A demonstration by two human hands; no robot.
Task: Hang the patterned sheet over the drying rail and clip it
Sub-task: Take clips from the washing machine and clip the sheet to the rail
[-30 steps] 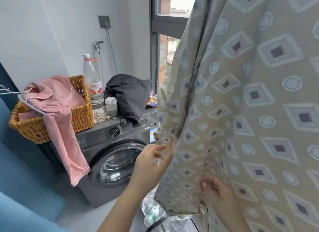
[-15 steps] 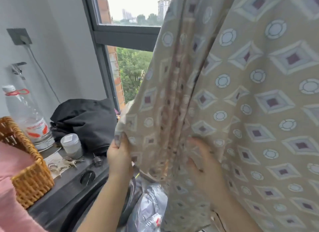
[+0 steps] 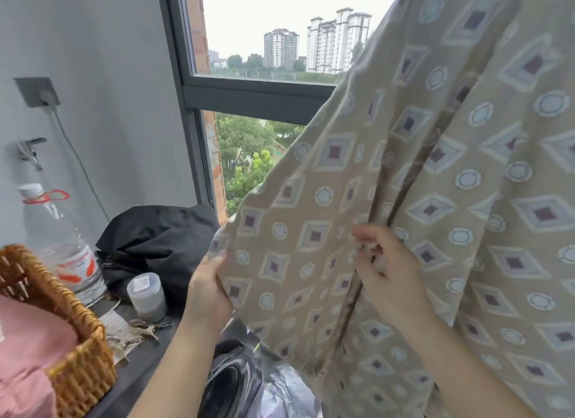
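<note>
Window (image 3: 264, 44) behind; left grip (image 3: 207, 288) pinches the patterned sheet (image 3: 311, 231) by its edge, right grip (image 3: 390, 274) clutches a fold, likely spreading it.

Beige sheet (image 3: 420, 200), purple diamonds; pink cloth (image 3: 28, 349).

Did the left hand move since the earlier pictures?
Yes. The left hand, gripping the edge of the patterned sheet, has risen: a second ago it was well below the small jar; now it is level with the jar, to its right.
</note>
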